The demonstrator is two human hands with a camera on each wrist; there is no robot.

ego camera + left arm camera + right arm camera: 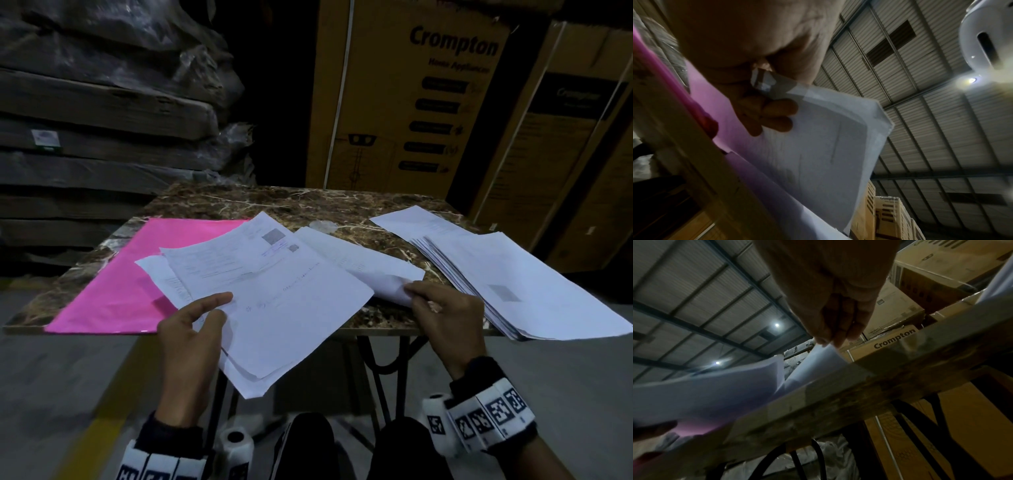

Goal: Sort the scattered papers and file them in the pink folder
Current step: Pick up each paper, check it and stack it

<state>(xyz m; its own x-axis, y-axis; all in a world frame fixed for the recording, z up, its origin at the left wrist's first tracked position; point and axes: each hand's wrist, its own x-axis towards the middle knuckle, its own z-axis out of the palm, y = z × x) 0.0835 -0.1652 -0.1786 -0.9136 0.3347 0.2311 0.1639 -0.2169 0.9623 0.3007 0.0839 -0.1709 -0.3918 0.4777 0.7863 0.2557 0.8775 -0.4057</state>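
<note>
A pink folder (123, 274) lies flat on the left half of the marble table (274, 198). My left hand (195, 329) holds a few white sheets (274, 298) by their near left edge, thumb on top and fingers (777, 113) underneath; the sheets jut over the table's front edge. To their right lies a single sheet (363, 263) whose near corner curls up, and my right hand (442, 315) pinches that corner (824, 352). A thick fanned stack of papers (496, 270) sits at the right of the table.
Large cardboard boxes (404, 96) stand behind the table, and wrapped slabs (102, 113) are stacked at the back left. The table has black metal legs (387, 370), with my knees below its front edge. The stack overhangs the right front corner.
</note>
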